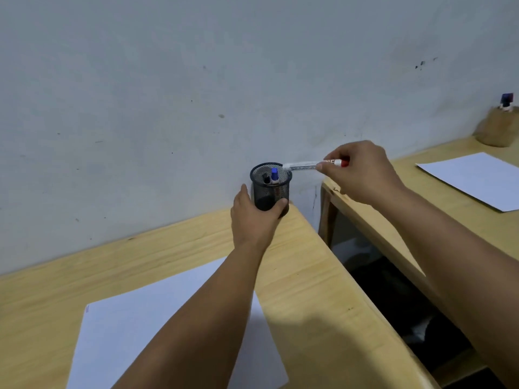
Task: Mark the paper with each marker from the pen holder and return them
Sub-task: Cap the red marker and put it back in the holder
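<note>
Hands first: left hand (254,214) is wrapped around the mesh pen holder (270,188) at the desk (314,276) corner, right hand (362,175) pinches a red-capped marker (309,165) by its cap end, tail over the rim. Looks like it's going back in, though it could be coming out. The paper (134,327) nearest me shows no marks I can make out. Blue marker (274,175) and black marker (266,179) sit inside, crowding the opening a bit. Farther right, another desk with its own sheet (471,178) and brown cup (495,130).
</note>
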